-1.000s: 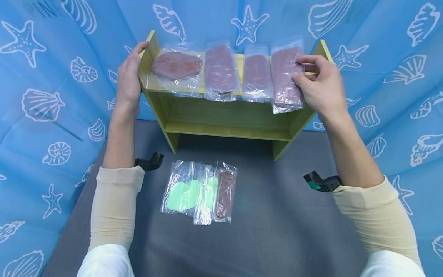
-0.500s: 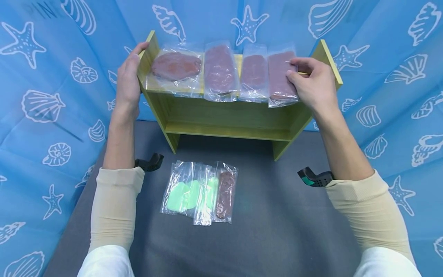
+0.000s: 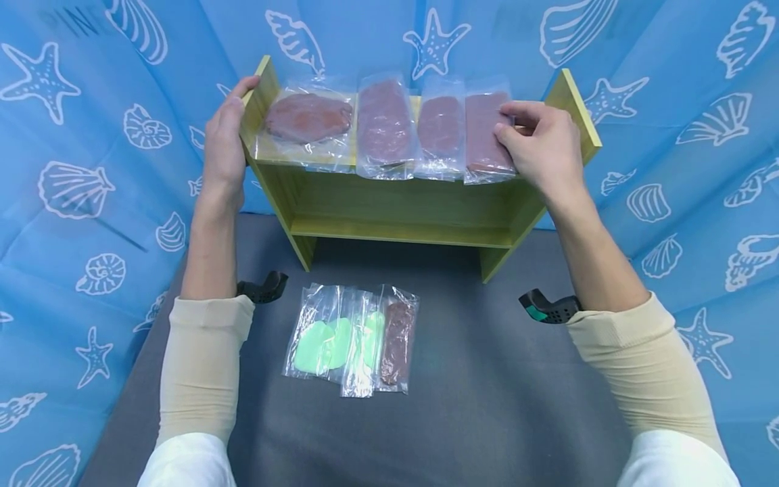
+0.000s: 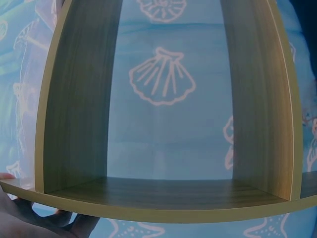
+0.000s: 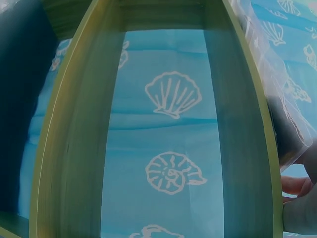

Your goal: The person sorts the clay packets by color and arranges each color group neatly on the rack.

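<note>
My left hand (image 3: 223,145) grips the left side panel of a small yellow wooden shelf (image 3: 402,235). In the left wrist view its fingers (image 4: 42,223) curl round the board's edge. On the top board several clear plastic bags of flat brownish-pink pieces stand in a row. An oval-filled bag (image 3: 309,118) is leftmost, then a tall bag (image 3: 385,122) and a smaller bag (image 3: 439,128). My right hand (image 3: 544,145) pinches the right edge of the rightmost bag (image 3: 485,132), which sits close against its neighbour. That bag shows only partly in the right wrist view.
On the grey tabletop (image 3: 462,379) before the shelf lie clear bags with pale green pieces (image 3: 316,345) and a bag with a dark brown piece (image 3: 397,345). The shelf's lower board (image 3: 402,233) holds nothing visible. A blue shell-patterned curtain (image 3: 109,169) hangs behind.
My right hand has shifted left and slid the rightmost bag with it, back onto the board and up to its neighbour, which moved slightly left. My left hand stays put.
</note>
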A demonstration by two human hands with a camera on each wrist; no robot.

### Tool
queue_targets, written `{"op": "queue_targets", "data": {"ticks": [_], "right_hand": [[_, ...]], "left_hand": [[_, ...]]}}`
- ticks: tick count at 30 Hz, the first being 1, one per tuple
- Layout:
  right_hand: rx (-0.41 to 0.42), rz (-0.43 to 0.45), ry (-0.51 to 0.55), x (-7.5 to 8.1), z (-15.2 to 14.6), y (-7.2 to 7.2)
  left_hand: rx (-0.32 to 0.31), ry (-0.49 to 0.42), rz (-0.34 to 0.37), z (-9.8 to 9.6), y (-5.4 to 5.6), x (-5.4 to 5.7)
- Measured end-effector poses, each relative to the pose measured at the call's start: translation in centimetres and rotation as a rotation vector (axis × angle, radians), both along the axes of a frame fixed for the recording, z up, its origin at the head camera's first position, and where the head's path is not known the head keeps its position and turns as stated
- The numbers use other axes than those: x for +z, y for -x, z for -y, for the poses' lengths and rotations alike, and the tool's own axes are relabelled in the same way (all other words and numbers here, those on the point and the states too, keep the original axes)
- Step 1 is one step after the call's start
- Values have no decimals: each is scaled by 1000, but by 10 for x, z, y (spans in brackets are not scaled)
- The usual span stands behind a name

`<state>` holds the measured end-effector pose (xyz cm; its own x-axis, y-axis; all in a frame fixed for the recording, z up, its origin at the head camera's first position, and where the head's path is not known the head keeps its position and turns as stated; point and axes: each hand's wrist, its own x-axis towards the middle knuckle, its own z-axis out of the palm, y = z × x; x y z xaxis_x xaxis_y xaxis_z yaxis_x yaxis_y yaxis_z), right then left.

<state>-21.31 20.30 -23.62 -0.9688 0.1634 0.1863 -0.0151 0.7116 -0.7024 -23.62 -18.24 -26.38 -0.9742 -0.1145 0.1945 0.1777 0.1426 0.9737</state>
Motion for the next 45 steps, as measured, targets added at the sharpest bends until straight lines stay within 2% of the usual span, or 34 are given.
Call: {"op": "queue_targets", "data": {"ticks": [5,12,16,23,35,45], "right_hand": [[-12,-46,-114,-3,-1,0],[-12,-95,-112,-7,-1,-2],[-13,-145,-10,-10,-2,-7],[46,-277,252,-18,-5,-18],[137,-408,467,-35,-5,-47],[266,-556,679,-60,-1,-75]], "left_hand": [[-7,-6,-7,-1,0,0],[-10,-1,2,-1,-1,0],[-10,5,4,-2,-1,0],[-10,0,3,-2,0,0],[6,-12,18,1,2,0],[3,-10,10,0,2,-1]]}}
